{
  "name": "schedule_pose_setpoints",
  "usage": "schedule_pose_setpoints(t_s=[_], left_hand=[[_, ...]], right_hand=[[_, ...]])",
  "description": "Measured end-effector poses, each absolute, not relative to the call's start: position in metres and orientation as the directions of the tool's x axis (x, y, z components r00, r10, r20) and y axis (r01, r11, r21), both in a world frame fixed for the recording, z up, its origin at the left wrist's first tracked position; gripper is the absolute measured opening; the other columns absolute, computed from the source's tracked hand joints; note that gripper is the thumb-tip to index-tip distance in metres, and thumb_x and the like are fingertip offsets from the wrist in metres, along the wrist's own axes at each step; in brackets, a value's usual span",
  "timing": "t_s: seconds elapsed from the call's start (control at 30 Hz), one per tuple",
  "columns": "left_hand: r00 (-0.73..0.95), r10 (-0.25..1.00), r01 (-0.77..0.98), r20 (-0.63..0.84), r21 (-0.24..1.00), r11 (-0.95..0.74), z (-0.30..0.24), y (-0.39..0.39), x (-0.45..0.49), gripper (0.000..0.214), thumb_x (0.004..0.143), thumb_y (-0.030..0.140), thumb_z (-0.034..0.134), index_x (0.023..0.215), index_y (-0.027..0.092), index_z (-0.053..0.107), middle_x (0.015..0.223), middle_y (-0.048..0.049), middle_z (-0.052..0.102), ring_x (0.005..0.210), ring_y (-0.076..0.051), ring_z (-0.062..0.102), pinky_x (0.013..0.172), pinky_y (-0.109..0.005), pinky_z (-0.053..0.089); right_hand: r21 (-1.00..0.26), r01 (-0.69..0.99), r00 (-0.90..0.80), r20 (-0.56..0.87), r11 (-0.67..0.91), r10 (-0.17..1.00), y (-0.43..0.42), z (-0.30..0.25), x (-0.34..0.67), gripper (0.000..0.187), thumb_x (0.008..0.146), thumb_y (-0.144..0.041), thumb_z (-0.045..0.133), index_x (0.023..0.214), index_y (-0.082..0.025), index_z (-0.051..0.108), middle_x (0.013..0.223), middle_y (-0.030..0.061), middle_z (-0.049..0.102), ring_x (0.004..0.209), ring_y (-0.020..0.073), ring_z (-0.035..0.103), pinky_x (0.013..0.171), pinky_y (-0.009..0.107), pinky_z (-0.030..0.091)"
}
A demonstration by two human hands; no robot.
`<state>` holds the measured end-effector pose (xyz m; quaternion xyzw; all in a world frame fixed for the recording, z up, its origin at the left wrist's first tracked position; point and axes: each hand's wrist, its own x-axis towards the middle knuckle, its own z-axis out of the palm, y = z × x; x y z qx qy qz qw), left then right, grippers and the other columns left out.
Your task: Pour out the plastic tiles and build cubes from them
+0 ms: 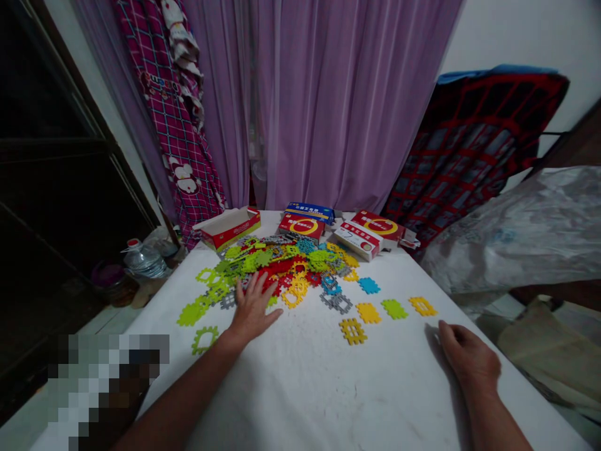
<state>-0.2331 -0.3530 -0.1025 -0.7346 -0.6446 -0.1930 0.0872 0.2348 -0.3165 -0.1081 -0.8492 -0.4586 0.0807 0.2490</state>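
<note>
My left hand (254, 311) lies over the near edge of a heap of plastic interlocking tiles (264, 257), its fingers spread and touching the pieces. The tiles are flat and notched, in green, yellow, red, blue and grey; some have window cut-outs. My right hand (471, 356) rests curled on its side at the right of the table, and no object shows in it. Nearest to it lies a yellow window tile (423, 306). Left of that are a solid green tile (394, 309), a solid yellow tile (369, 312) and a darker yellow window tile (353, 331).
The white table (300, 388) bears an open red box (230, 230) behind the heap. Also at the back are a blue box (310, 212), red boxes (302, 227) and a white-and-red box (359, 238). Purple curtains (338, 106) hang behind. Plastic sheeting (521, 232) covers something at the right.
</note>
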Motion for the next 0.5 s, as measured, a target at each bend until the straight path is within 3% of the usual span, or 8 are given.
schedule_pose_setpoints(t_s=[0.17,0.27,0.37,0.5], left_hand=[[0.062,0.897,0.97,0.437,0.187,-0.158,-0.098,-0.352,-0.191,0.051,0.079,0.047,0.069,0.122,0.021,0.063,0.123,-0.0131,0.064,0.122,-0.033,0.051,0.115,-0.06,0.017],[0.058,0.92,0.971,0.388,0.193,-0.143,-0.094,-0.342,-0.183,0.04,0.079,0.042,0.07,0.112,0.02,0.067,0.111,-0.0129,0.068,0.119,-0.035,0.051,0.112,-0.062,0.021],[0.086,0.914,0.971,0.396,0.172,-0.166,-0.094,-0.343,-0.184,0.033,0.081,0.038,0.068,0.109,0.021,0.068,0.113,-0.0127,0.067,0.121,-0.035,0.05,0.111,-0.062,0.021],[0.208,0.895,0.957,0.394,0.105,-0.269,-0.097,-0.356,-0.183,0.019,0.091,0.031,0.055,0.098,0.024,0.07,0.105,-0.008,0.07,0.109,-0.027,0.057,0.108,-0.054,0.029]], right_hand=[[-0.516,0.731,0.565,0.092,-0.447,0.82,-0.317,-0.106,0.229,0.041,0.077,-0.054,0.049,0.081,-0.023,0.076,0.082,0.0082,0.072,0.067,0.0234,0.056,0.059,0.032,0.037],[-0.521,0.734,0.565,0.112,-0.436,0.817,-0.318,-0.107,0.229,0.039,0.077,-0.053,0.051,0.08,-0.023,0.076,0.08,0.0083,0.072,0.064,0.023,0.055,0.058,0.033,0.037],[-0.532,0.741,0.56,0.154,-0.409,0.814,-0.318,-0.11,0.231,0.038,0.076,-0.053,0.052,0.079,-0.023,0.077,0.076,0.0077,0.071,0.061,0.0214,0.053,0.056,0.032,0.037],[-0.548,0.736,0.561,0.168,-0.396,0.81,-0.319,-0.111,0.23,0.038,0.076,-0.053,0.053,0.078,-0.023,0.076,0.074,0.0068,0.071,0.061,0.0199,0.052,0.056,0.03,0.035]])
